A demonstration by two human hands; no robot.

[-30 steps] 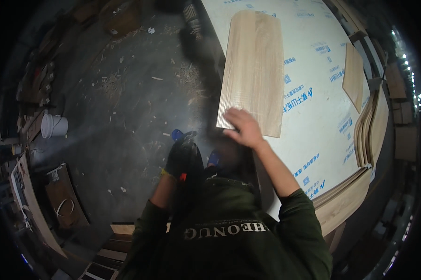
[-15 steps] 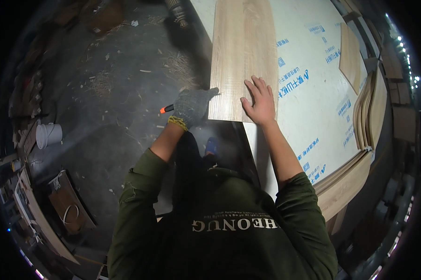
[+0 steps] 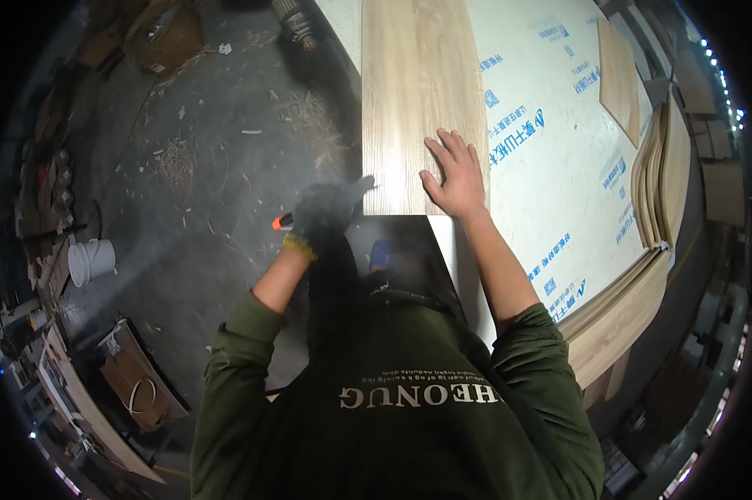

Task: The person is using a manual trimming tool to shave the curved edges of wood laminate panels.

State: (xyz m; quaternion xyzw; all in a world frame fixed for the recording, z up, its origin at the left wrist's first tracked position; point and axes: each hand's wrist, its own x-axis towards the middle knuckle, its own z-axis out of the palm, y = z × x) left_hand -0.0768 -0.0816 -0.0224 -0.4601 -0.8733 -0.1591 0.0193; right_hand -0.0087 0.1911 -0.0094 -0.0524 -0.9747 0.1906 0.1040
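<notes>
"Why is the right hand [image 3: 457, 179] laid so flat?"

"Probably to steady the wood-grain panel [image 3: 422, 92]: it rests bare near the closer end, fingers spread, gripping nothing."

"And the panel?"

"It lies on the white tabletop [image 3: 517, 208], directly under that hand, its near left corner jutting past the edge, perhaps so that side is easy to reach."

"The left hand [image 3: 324, 208]?"

"Gloved, just beside the panel's left edge (touching or not, I can't tell), its fingers seemingly closed around an orange-tipped tool [image 3: 280, 222]."
</notes>
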